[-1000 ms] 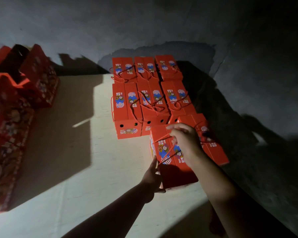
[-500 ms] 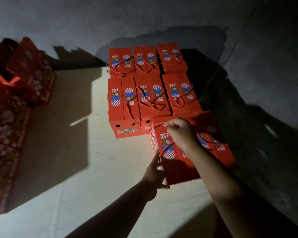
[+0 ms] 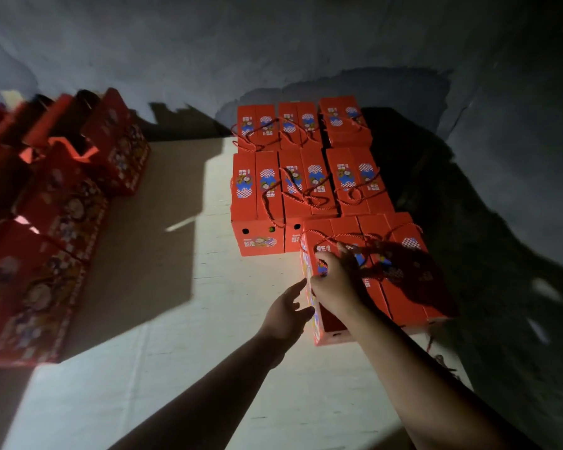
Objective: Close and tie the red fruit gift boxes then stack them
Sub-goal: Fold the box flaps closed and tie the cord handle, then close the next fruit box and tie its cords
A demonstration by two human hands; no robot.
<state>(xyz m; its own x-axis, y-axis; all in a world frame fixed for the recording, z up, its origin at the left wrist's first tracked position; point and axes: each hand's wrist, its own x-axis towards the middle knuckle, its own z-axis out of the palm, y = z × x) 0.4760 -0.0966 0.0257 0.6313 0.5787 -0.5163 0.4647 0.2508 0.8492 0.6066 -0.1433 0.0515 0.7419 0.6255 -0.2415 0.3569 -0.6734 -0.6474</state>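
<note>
Two rows of closed red cardboard gift boxes (image 3: pixel 309 177) lie flat against the rough grey wall (image 3: pixel 273 43), each a long rectangular carton with a printed blue-and-white checkered emblem and a twisted red cord handle looped loosely across its lid. We note a nearer pair of the same boxes in front of them, resting on the pale floor sheet (image 3: pixel 163 319), which shows a matt, lightly creased surface under hard light. The nearest gift box (image 3: pixel 329 323) lies just beside the front row, its long left side facing the left hand (image 3: pixel 285 315). That hand is laid flat against the side panel, fingers straight and gripping nothing. The right hand (image 3: pixel 337 284) rests on the lid with curled fingers pinching the red cord (image 3: pixel 348 237), which runs taut over the top. At far left we record a blurred bank of open red boxes (image 3: pixel 62 203), standing upright in shadow.
</note>
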